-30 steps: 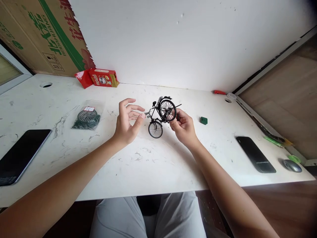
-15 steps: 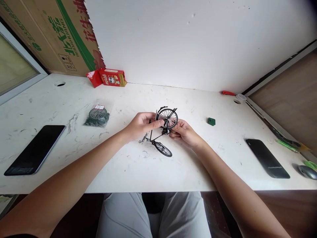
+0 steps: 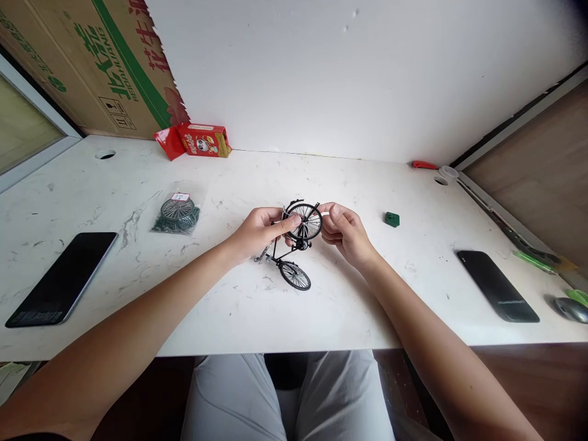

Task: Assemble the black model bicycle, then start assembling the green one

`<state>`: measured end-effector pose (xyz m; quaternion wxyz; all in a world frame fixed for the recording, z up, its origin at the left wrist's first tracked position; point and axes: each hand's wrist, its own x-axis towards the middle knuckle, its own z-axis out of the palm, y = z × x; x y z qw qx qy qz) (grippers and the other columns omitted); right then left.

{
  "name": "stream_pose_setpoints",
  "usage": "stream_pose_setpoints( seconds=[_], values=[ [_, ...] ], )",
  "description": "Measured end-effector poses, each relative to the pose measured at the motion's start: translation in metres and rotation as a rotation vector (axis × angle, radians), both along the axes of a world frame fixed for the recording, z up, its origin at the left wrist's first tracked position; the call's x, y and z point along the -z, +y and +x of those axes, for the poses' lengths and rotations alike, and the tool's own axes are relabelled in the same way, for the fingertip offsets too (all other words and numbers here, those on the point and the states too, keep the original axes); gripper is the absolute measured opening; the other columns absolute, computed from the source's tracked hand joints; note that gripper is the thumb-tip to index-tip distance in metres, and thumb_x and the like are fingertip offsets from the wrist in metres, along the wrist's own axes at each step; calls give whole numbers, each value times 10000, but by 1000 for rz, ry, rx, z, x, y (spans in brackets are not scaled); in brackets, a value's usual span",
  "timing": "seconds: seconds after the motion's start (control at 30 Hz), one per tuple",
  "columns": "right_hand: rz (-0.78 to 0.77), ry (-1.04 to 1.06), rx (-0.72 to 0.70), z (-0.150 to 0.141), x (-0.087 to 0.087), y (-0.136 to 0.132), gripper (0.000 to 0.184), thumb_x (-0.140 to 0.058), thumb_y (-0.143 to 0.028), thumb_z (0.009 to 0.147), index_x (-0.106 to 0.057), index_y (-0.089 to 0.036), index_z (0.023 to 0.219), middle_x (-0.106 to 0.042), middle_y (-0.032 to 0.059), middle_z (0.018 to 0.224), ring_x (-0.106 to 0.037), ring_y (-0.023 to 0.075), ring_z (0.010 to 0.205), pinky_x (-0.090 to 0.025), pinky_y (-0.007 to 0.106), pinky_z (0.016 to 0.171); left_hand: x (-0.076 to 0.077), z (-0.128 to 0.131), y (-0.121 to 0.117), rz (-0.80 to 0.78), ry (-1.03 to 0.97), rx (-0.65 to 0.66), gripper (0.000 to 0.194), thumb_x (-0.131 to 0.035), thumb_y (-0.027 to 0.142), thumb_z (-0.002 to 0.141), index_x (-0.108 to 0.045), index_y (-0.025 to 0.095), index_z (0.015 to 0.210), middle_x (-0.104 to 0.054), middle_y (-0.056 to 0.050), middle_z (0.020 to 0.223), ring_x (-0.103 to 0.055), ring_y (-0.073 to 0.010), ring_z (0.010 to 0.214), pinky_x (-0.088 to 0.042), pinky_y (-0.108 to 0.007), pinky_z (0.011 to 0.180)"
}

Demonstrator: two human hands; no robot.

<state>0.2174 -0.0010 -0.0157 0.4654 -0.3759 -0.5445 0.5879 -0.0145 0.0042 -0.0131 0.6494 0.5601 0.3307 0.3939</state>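
Note:
A small black model bicycle (image 3: pixel 276 250) is tipped over, one spoked wheel (image 3: pixel 315 228) raised towards the back and the other wheel (image 3: pixel 294 276) nearer the front edge. My left hand (image 3: pixel 260 231) pinches it, the thumb lying across the raised wheel's spokes and the fingers partly hidden behind. My right hand (image 3: pixel 345 234) is beside that wheel's right side. Its index fingertip reaches the black strut at the rim. The thumb stands apart from that fingertip, and the other fingers are loosely curled with nothing visible in them.
A clear bag (image 3: pixel 177 209) with a dark wheel and parts lies to the left, near a black phone (image 3: pixel 62 278). A green block (image 3: pixel 392 219), another dark phone (image 3: pixel 498 285) and a mouse (image 3: pixel 572 309) are right. A red box (image 3: pixel 206 141) stands at the back.
My right hand has let go of the bicycle's lower part and moved up to the raised wheel's right side. My left hand keeps its hold; the bicycle has turned slightly.

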Motion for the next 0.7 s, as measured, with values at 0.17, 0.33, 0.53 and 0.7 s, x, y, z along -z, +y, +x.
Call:
stream_pose_setpoints(
  seconds=[0.17,0.33,0.53,0.7],
  values=[
    [71,-109,62,-2,-5,-4,440,-792,-599,873,-654,-239,1086,-340,-93,612,-238,88,521,-177,268,503,-3,0,-4,-65,36,18,367,-830,517,852,-749,160,883,-740,-50,817,-671,-143,657,-458,-279,594],
    [82,-148,73,-6,-8,-7,414,-797,-575,880,-671,-242,1091,-373,-87,608,-271,85,513,-188,271,490,-2,1,-5,-85,77,51,371,-825,523,850,-746,160,844,-733,-56,784,-654,-142,616,-346,-277,505],
    [72,-137,80,-6,-8,-6,396,-809,-552,882,-689,-224,1070,-351,-95,592,-269,79,512,-191,266,482,3,0,0,-169,83,50,350,-835,513,833,-769,170,863,-743,-60,833,-630,-124,616,-307,-277,486],
    [66,-185,104,-8,-9,-5,435,-805,-587,871,-694,-208,1054,-371,-89,589,-283,84,520,-204,265,479,6,-1,2,-189,76,46,346,-868,501,808,-780,175,883,-733,-49,852,-627,-115,647,-379,-270,533]
  ],
)
